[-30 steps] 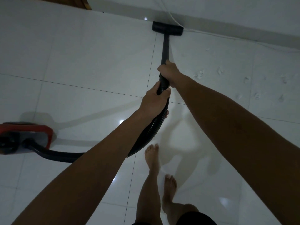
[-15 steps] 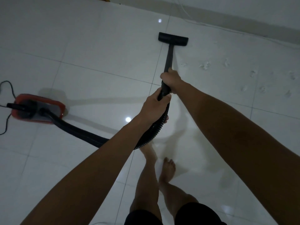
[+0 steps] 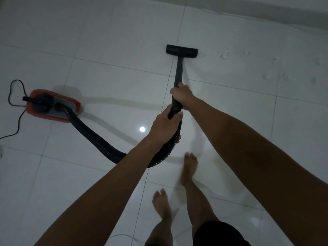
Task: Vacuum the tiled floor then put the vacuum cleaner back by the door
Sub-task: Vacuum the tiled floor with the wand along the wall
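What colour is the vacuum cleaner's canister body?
Red vacuum canister body, with a black and grey top; clearest in the head view.

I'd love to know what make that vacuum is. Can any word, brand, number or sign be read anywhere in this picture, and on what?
None can be read.
Red vacuum cleaner body: no legible brand or label; dim and blurred.
Black floor nozzle and hose: no markings show.
Tiled floor: no text.
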